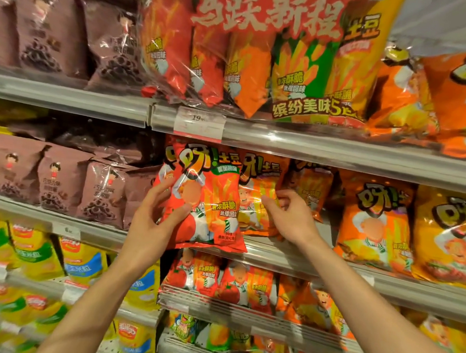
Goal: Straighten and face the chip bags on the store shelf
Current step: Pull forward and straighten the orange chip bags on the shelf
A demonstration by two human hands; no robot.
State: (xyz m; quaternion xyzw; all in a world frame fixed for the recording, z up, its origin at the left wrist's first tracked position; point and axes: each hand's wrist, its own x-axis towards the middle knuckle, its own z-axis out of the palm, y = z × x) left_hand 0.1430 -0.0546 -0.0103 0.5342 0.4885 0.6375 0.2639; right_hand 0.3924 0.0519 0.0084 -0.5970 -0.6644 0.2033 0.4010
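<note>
Left hand (153,218) gripping red chip bag (206,199) at its nine o'clock edge — bag upright, overhanging middle shelf (330,267) lip. Right hand (292,218) pinching orange bag (258,194) just behind, at three o'clock. Mid-facing; next, probably seating red bag square, label forward.

A white price tag (199,123) is clipped to the shelf rail (310,148) just above the hands.
</note>
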